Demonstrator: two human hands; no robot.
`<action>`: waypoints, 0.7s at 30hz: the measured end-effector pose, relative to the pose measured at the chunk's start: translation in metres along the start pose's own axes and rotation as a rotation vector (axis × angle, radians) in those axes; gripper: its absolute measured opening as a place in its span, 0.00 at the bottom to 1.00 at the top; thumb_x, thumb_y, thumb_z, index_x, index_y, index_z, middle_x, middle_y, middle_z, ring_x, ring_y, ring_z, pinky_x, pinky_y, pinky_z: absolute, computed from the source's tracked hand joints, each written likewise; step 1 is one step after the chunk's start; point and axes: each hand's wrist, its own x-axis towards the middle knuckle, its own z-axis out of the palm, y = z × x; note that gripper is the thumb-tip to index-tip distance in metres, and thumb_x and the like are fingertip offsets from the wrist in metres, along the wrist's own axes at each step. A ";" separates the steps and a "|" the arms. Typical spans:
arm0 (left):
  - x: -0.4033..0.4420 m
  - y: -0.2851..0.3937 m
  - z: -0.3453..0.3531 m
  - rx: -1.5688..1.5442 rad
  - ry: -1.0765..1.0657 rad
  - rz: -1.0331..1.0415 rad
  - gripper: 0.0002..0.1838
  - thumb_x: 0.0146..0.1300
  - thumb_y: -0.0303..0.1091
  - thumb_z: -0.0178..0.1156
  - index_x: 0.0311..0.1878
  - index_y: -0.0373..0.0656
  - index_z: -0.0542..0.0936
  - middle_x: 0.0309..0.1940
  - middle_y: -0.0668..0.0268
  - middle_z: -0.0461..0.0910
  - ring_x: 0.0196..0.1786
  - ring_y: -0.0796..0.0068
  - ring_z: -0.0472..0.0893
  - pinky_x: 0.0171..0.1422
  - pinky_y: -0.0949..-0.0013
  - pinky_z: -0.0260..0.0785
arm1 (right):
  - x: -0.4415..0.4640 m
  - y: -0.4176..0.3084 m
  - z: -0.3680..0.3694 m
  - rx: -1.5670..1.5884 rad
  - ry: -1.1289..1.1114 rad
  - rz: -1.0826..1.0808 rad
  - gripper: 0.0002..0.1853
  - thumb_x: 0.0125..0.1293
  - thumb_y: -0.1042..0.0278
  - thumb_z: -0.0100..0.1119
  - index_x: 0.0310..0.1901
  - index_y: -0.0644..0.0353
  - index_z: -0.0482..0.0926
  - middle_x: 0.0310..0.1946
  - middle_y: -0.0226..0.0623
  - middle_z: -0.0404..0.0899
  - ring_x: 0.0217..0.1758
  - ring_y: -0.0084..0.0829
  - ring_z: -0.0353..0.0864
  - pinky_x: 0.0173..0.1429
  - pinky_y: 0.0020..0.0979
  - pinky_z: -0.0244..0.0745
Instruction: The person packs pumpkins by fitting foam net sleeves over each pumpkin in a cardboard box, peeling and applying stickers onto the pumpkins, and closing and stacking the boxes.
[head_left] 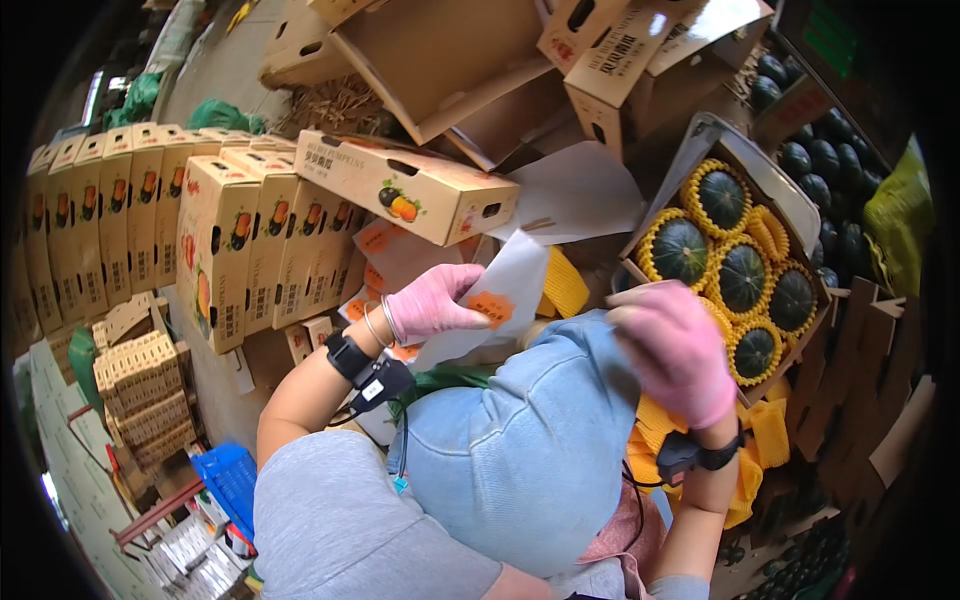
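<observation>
My left hand, in a pink glove, pinches a white sticker sheet with orange labels, above my lap. My right hand, also gloved in pink, is raised over my knee; its fingers are curled and blurred, and whether they hold anything cannot be made out. Just right of it stands an open carton of dark green pumpkins in yellow foam nets. More sheets with orange labels lie behind my left hand. Loose yellow foam nets lie below the carton.
Printed cartons stand in rows at the left, with one closed carton lying ahead. Open empty boxes are at the top. Loose pumpkins and a green sack are at the right. A blue crate sits lower left.
</observation>
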 end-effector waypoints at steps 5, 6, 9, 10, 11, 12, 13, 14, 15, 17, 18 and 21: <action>0.022 0.067 0.055 0.068 0.067 0.294 0.13 0.54 0.21 0.67 0.42 0.38 0.77 0.37 0.72 0.77 0.44 0.86 0.74 0.53 0.76 0.70 | 0.008 0.000 0.038 -0.041 0.195 0.029 0.16 0.50 0.74 0.66 0.43 0.62 0.77 0.39 0.40 0.77 0.40 0.42 0.77 0.46 0.38 0.74; 0.022 0.077 0.062 0.058 0.068 0.312 0.13 0.54 0.19 0.66 0.42 0.38 0.78 0.38 0.72 0.77 0.44 0.85 0.75 0.54 0.76 0.70 | 0.005 0.002 0.040 -0.069 0.246 0.066 0.17 0.50 0.73 0.67 0.43 0.62 0.76 0.39 0.41 0.77 0.40 0.43 0.76 0.46 0.39 0.73; 0.030 0.073 0.059 -0.045 0.016 0.334 0.13 0.55 0.16 0.64 0.43 0.38 0.78 0.40 0.70 0.77 0.46 0.83 0.76 0.55 0.76 0.71 | -0.002 0.005 0.040 -0.054 0.346 0.136 0.18 0.47 0.71 0.69 0.42 0.61 0.77 0.36 0.41 0.76 0.38 0.43 0.75 0.44 0.39 0.72; 0.031 0.069 0.054 -0.004 -0.045 0.340 0.16 0.55 0.18 0.64 0.48 0.38 0.77 0.44 0.68 0.78 0.51 0.79 0.76 0.58 0.73 0.69 | -0.002 0.005 0.039 -0.028 0.349 0.137 0.18 0.47 0.71 0.69 0.42 0.61 0.77 0.35 0.41 0.76 0.38 0.43 0.75 0.44 0.38 0.72; 0.031 0.074 0.058 -0.015 -0.064 0.338 0.18 0.54 0.20 0.65 0.50 0.38 0.76 0.46 0.67 0.77 0.52 0.79 0.76 0.59 0.72 0.68 | -0.001 0.005 0.038 0.002 0.351 0.137 0.18 0.47 0.71 0.69 0.41 0.60 0.77 0.35 0.40 0.76 0.38 0.43 0.75 0.44 0.38 0.72; 0.028 0.082 0.063 -0.025 -0.080 0.335 0.20 0.54 0.21 0.65 0.52 0.37 0.75 0.47 0.66 0.77 0.53 0.78 0.75 0.61 0.71 0.68 | -0.001 0.006 0.041 0.031 0.354 0.139 0.16 0.46 0.71 0.70 0.39 0.59 0.78 0.33 0.39 0.76 0.37 0.43 0.75 0.43 0.39 0.72; 0.025 0.086 0.066 -0.035 -0.095 0.332 0.22 0.54 0.22 0.66 0.53 0.37 0.74 0.49 0.65 0.77 0.54 0.77 0.75 0.62 0.70 0.67 | -0.002 0.007 0.042 0.025 0.347 0.135 0.16 0.46 0.71 0.70 0.38 0.59 0.78 0.33 0.39 0.76 0.36 0.43 0.75 0.42 0.39 0.72; 0.023 0.086 0.063 0.187 -0.113 0.399 0.25 0.57 0.29 0.65 0.58 0.36 0.70 0.52 0.63 0.76 0.57 0.75 0.74 0.65 0.68 0.64 | -0.002 0.007 0.043 0.019 0.338 0.130 0.15 0.45 0.71 0.70 0.37 0.59 0.78 0.32 0.38 0.76 0.35 0.43 0.75 0.42 0.39 0.71; 0.023 0.088 0.066 0.029 -0.092 0.356 0.22 0.59 0.30 0.64 0.56 0.36 0.72 0.50 0.64 0.76 0.56 0.77 0.74 0.64 0.70 0.65 | -0.003 0.008 0.045 0.014 0.329 0.124 0.15 0.45 0.71 0.70 0.36 0.58 0.78 0.32 0.38 0.76 0.35 0.42 0.75 0.41 0.39 0.71; 0.020 0.093 0.074 -0.290 -0.049 0.269 0.17 0.63 0.34 0.60 0.52 0.37 0.74 0.46 0.67 0.77 0.52 0.79 0.74 0.60 0.72 0.66 | -0.001 0.007 0.048 -0.080 0.386 0.024 0.15 0.43 0.71 0.69 0.35 0.56 0.79 0.31 0.35 0.76 0.34 0.38 0.75 0.39 0.37 0.70; 0.022 0.082 0.065 -0.065 0.024 0.253 0.12 0.67 0.38 0.55 0.44 0.38 0.76 0.38 0.71 0.75 0.44 0.83 0.72 0.52 0.75 0.66 | -0.001 0.006 0.049 -0.144 0.396 -0.028 0.14 0.42 0.71 0.68 0.35 0.56 0.79 0.31 0.34 0.76 0.34 0.37 0.75 0.39 0.37 0.70; 0.023 0.080 0.069 -0.240 0.086 0.205 0.09 0.68 0.35 0.50 0.42 0.42 0.75 0.38 0.72 0.74 0.43 0.83 0.71 0.52 0.75 0.64 | -0.008 0.007 0.051 -0.338 0.399 -0.143 0.14 0.43 0.69 0.63 0.37 0.53 0.80 0.36 0.30 0.77 0.36 0.30 0.76 0.39 0.33 0.70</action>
